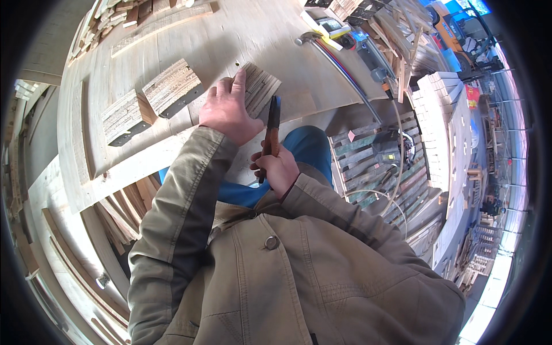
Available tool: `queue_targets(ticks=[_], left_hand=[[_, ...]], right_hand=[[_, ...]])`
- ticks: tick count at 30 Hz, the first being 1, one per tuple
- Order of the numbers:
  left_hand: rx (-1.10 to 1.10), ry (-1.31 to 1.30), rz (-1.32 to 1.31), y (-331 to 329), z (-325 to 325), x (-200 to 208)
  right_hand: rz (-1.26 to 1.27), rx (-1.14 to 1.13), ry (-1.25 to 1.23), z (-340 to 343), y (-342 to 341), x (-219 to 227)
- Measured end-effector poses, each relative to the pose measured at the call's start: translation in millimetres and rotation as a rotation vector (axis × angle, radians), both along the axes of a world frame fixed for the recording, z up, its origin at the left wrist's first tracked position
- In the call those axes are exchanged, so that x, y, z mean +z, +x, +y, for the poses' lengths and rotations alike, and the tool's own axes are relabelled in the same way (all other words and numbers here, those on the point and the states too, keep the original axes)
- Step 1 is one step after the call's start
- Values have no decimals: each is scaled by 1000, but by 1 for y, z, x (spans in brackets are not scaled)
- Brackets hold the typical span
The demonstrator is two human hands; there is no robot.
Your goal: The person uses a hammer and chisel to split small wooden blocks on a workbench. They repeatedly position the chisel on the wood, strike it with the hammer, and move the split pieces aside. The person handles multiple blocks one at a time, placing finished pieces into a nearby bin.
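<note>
A layered wooden block (264,86) stands on the pale wooden workbench (224,34). My left hand (227,112) holds it at its left side, with the index finger along the edge and the thumb near its front end. Just right of that hand, my right hand (279,169) is closed around a hand tool (273,123) with a narrow black head and an orange-and-black handle. The tool points up in front of the block; its exact kind is unclear. Two similar blocks, a middle one (172,86) and a left one (125,118), lie farther left, with a small wood piece (146,109) between them.
A hammer (310,38), a yellow-and-white tool (329,31) and a long metal bar (351,77) lie at the bench's far right. Wood strips (109,23) are piled far left. A slatted pallet (368,155) and a hose (399,155) are to my right, beside stacked pale timber (434,109).
</note>
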State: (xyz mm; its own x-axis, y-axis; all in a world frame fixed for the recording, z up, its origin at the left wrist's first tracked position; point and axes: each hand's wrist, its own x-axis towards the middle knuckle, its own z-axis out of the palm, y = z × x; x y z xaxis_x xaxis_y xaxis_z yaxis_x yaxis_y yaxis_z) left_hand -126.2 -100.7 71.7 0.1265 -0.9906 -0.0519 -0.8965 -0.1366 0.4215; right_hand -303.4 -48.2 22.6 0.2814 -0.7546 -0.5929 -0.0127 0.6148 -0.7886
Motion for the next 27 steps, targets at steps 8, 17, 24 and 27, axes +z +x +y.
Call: queue_targets(ticks=[8,17,24,27], left_hand=[[15,10,14,-1,0,0],[32,-4,25,-2,0,-1],[34,8,53,-2,0,-4],[36,13,39,-2,-1,-4]], right_hand=[[50,-63,-10,3,25,-5],[84,-113,-98,3,32,-20],[132,-76,-190,2,28,-30],[385,-19,-304,1,31,-35]])
